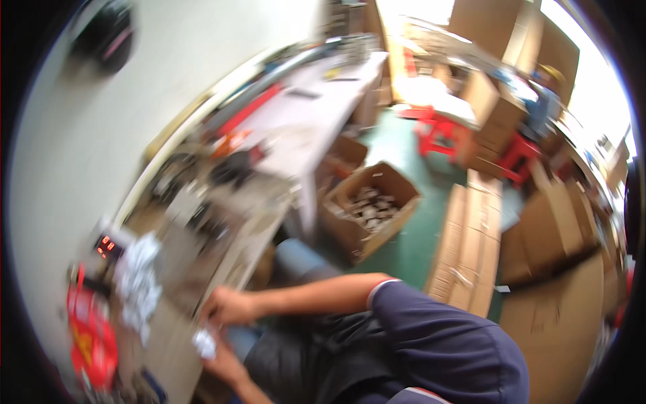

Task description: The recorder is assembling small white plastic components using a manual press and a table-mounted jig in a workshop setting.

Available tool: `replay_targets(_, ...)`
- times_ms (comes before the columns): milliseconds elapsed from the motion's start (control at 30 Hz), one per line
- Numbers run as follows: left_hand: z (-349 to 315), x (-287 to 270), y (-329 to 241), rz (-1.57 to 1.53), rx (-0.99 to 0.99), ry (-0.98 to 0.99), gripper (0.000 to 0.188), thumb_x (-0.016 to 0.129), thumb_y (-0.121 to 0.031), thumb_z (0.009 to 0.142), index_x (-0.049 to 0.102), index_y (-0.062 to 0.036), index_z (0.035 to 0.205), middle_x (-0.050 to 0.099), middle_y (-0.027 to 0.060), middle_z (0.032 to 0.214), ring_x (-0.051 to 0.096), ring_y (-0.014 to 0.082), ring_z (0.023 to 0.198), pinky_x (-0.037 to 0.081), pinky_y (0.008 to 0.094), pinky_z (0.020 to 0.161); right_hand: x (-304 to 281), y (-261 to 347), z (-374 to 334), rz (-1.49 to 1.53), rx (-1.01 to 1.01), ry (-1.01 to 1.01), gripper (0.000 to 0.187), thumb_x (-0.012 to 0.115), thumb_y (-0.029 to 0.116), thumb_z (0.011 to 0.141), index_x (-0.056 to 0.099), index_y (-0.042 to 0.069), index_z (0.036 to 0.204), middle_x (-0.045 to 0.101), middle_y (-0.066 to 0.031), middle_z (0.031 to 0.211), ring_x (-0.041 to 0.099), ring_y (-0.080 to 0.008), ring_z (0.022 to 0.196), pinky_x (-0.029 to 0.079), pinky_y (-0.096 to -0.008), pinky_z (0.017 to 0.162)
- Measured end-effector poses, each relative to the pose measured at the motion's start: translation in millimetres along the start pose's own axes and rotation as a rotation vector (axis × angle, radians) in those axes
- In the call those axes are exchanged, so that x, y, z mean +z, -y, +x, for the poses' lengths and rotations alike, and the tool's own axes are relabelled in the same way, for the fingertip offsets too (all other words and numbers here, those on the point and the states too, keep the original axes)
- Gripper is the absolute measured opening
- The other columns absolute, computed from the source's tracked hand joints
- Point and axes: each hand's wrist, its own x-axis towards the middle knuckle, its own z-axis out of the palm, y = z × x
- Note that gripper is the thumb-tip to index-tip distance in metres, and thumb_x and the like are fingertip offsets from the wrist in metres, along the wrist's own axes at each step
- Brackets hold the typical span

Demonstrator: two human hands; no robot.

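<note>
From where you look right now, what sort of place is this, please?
Probably a small workshop or packing area: there are a cluttered workbench, an open carton holding many small pieces, and long cardboard boxes lying nearby.

Right hand (232, 306), at near edge of wooden bench (247, 252): blurred; whatever lies at its fingertips too small to tell. Left hand (225, 365), by same bench edge: fingers partly hidden by white wad (204, 344), material and grip unclear; left forearm (252, 392) cut off by lower edge. Pieces (372, 209) in open carton (342, 232), on floor beside bench: smeared beyond naming. Blue shape (542, 108), well beyond bench: too blurred to identify. Dark thing (111, 39), on wall above bench: blurred, kind unclear.
</note>
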Motion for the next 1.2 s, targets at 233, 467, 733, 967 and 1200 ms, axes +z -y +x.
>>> replay_targets(233, -4.4, 52.4, -25.4, 0.03, 0.414, 0.157, 0.028, 0.069, -0.025, 0.098, 0.07, 0.0028, 0.104, 0.067, 0.01, 0.086, 0.059, 0.0207, 0.074, 0.049, 0.0342, 0.066, -32.2, 22.3, -60.7, -0.291, 0.018, -0.246, 0.027, 0.068, 0.014, 0.081, 0.07, 0.003, 0.106, 0.07, -0.0156, 0.083, 0.07, -0.0318, 0.079, 0.053, -0.041, 0.07)
replay_targets(467, 38.5, 24.7, -27.8, -0.123, -0.054, -0.118, 0.026, 0.07, -0.022, 0.097, 0.068, 0.0033, 0.1, 0.068, 0.0093, 0.087, 0.06, 0.0211, 0.072, 0.052, 0.038, 0.071, -78.8, -37.3, -123.5, -0.597, 0.089, -0.197, 0.025, 0.066, 0.018, 0.082, 0.067, 0.004, 0.103, 0.069, -0.0188, 0.084, 0.067, -0.0397, 0.084, 0.053, -0.0478, 0.073)
replay_targets(733, 110.5, -17.2, 26.5, -0.109, 0.189, -0.366, 0.031, 0.073, -0.015, 0.094, 0.066, 0.0029, 0.118, 0.069, 0.011, 0.09, 0.061, 0.0209, 0.071, 0.049, 0.0348, 0.059, -133.9, -105.3, -141.2, -0.895, 0.283, -0.183, 0.017, 0.062, 0.02, 0.081, 0.067, 0.004, 0.086, 0.068, -0.0204, 0.081, 0.068, -0.0417, 0.081, 0.053, -0.0505, 0.07)
replay_targets(967, 102.1, 1.4, 4.9, -0.131, -0.061, -0.444, 0.035, 0.072, -0.015, 0.094, 0.063, 0.0008, 0.124, 0.069, 0.0087, 0.087, 0.056, 0.0184, 0.065, 0.043, 0.0317, 0.055, -130.5, -114.1, -150.9, -0.889, 0.229, -0.403, 0.014, 0.061, 0.019, 0.085, 0.06, 0.005, 0.081, 0.064, -0.0188, 0.073, 0.065, -0.0419, 0.073, 0.052, -0.0497, 0.063)
replay_targets(1200, 129.8, -38.4, 45.0, -0.034, -0.09, -0.329, 0.023, 0.064, -0.018, 0.099, 0.068, -0.0006, 0.113, 0.062, 0.0018, 0.08, 0.04, 0.0108, 0.056, 0.032, 0.0292, 0.051, -119.0, -130.9, -126.1, -0.838, 0.12, -0.363, 0.012, 0.066, 0.012, 0.077, 0.055, 0.01, 0.083, 0.06, -0.0145, 0.075, 0.063, -0.0399, 0.073, 0.05, -0.0475, 0.063)
